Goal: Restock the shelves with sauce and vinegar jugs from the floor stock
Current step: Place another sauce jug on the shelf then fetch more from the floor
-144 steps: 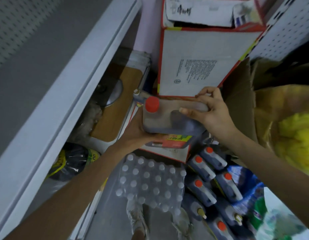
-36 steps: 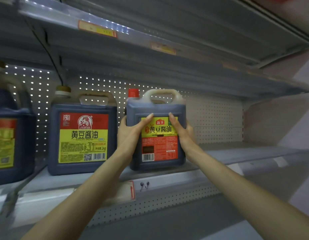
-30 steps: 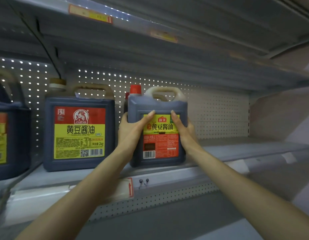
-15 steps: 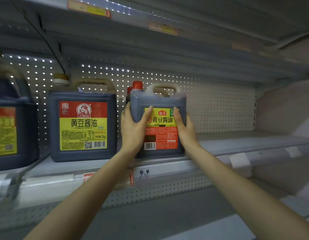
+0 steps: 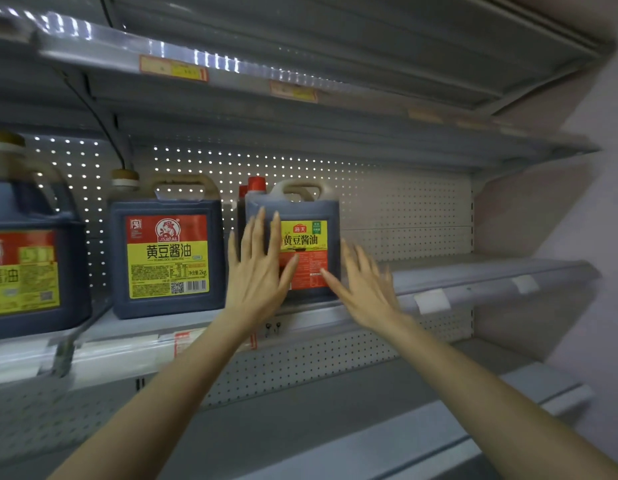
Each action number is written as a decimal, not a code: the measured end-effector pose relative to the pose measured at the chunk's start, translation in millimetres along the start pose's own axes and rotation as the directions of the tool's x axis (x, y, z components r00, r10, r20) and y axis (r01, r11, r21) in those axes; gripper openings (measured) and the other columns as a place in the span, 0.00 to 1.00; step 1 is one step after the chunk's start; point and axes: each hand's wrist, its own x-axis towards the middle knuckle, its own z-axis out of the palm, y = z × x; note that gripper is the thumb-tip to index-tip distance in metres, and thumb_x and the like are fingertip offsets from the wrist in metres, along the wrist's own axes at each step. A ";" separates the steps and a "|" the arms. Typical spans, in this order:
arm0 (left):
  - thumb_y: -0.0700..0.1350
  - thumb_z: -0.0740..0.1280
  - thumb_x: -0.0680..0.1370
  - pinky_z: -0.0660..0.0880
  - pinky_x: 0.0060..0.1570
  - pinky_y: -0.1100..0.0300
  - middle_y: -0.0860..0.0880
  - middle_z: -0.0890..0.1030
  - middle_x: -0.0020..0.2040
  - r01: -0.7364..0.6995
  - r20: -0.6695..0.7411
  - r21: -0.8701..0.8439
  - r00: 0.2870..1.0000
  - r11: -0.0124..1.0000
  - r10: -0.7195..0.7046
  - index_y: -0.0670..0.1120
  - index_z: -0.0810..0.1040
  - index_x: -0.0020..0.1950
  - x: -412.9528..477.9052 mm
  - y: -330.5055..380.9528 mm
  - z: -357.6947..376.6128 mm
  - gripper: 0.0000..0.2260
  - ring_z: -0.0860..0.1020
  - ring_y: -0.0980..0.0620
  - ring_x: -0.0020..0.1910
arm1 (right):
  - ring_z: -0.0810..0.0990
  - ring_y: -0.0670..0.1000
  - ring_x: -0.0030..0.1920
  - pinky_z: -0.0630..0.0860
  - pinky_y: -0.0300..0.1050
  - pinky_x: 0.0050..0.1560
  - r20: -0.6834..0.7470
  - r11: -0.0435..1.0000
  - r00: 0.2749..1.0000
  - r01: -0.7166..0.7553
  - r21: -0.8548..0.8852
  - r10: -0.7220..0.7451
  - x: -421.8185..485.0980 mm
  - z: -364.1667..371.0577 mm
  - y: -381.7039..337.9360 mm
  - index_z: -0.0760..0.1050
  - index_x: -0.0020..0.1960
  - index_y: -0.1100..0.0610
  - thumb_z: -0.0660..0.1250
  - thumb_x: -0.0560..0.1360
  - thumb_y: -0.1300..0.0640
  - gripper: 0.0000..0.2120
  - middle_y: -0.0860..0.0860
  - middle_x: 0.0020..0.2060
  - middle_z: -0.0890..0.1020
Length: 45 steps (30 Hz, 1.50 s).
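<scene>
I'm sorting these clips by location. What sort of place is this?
Most likely a shop or supermarket aisle. It has grey metal shelving with a perforated back panel, price tags clipped to the shelf edges, and large labelled soy sauce jugs standing face-out in a row.

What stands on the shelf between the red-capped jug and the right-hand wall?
Nothing: in the head view the shelf right of the red-capped jug is bare up to the wall.

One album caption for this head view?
Left hand and right hand, open, at red-capped dark sauce jug on grey metal shelf.
</scene>
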 end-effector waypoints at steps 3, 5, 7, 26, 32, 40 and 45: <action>0.63 0.40 0.80 0.42 0.71 0.46 0.43 0.55 0.78 -0.128 0.083 0.123 0.989 0.984 0.118 0.49 0.48 0.78 -3.9 1.7 -6.6 0.30 0.51 0.47 0.75 | 0.44 0.55 0.77 0.42 0.64 0.72 -0.009 0.965 0.998 0.062 -0.255 -0.066 -18.8 -15.5 15.8 0.34 0.77 0.47 0.33 0.71 0.29 0.39 0.52 0.78 0.42; 0.64 0.39 0.80 0.43 0.71 0.45 0.44 0.57 0.77 -0.170 0.124 0.168 0.981 0.971 0.150 0.50 0.48 0.77 -6.6 6.9 -10.6 0.30 0.54 0.46 0.75 | 0.45 0.56 0.77 0.41 0.65 0.72 -0.014 0.934 0.998 0.059 -0.352 -0.068 -31.7 -26.9 28.0 0.35 0.77 0.48 0.26 0.67 0.29 0.43 0.53 0.78 0.42; 0.64 0.39 0.79 0.40 0.71 0.46 0.44 0.58 0.77 -0.193 0.163 0.194 0.973 0.962 0.162 0.50 0.51 0.77 -11.2 14.0 -14.1 0.31 0.57 0.44 0.75 | 0.44 0.56 0.77 0.39 0.65 0.71 -0.026 0.911 0.998 0.034 -0.411 -0.049 -45.3 -39.2 41.6 0.34 0.77 0.48 0.22 0.65 0.29 0.44 0.53 0.77 0.42; 0.66 0.38 0.76 0.51 0.71 0.41 0.41 0.66 0.74 -0.427 0.355 -0.016 0.843 0.904 0.404 0.47 0.62 0.76 -54.6 139.3 1.4 0.37 0.64 0.41 0.73 | 0.48 0.58 0.77 0.46 0.68 0.70 -0.117 0.662 0.906 -0.380 -0.646 0.407 -229.0 -173.6 184.1 0.42 0.78 0.50 0.28 0.67 0.29 0.45 0.53 0.78 0.47; 0.65 0.32 0.71 0.46 0.73 0.44 0.44 0.57 0.77 -0.471 0.384 -0.093 0.796 0.877 0.468 0.48 0.55 0.78 -75.9 193.4 21.3 0.40 0.57 0.43 0.76 | 0.48 0.58 0.77 0.45 0.67 0.71 -0.125 0.575 0.840 -0.462 -0.675 0.529 -293.4 -205.3 205.9 0.41 0.78 0.49 0.33 0.73 0.29 0.40 0.53 0.78 0.48; 0.63 0.37 0.75 0.48 0.72 0.45 0.45 0.57 0.78 -0.481 0.471 -0.199 0.717 0.854 0.513 0.49 0.53 0.78 -115.8 246.8 53.4 0.35 0.55 0.45 0.76 | 0.47 0.59 0.77 0.47 0.67 0.72 -0.121 0.429 0.712 -0.540 -0.724 0.691 -370.2 -217.8 233.9 0.41 0.78 0.49 0.41 0.77 0.32 0.36 0.53 0.78 0.45; 0.63 0.36 0.73 0.57 0.69 0.41 0.41 0.67 0.73 -0.513 0.509 -0.323 0.614 0.795 0.603 0.46 0.61 0.76 -147.6 267.7 82.8 0.38 0.65 0.41 0.72 | 0.47 0.59 0.77 0.45 0.67 0.71 -0.082 0.404 0.645 -0.566 -0.719 0.759 -404.2 -189.3 246.4 0.41 0.78 0.49 0.41 0.76 0.32 0.37 0.53 0.78 0.46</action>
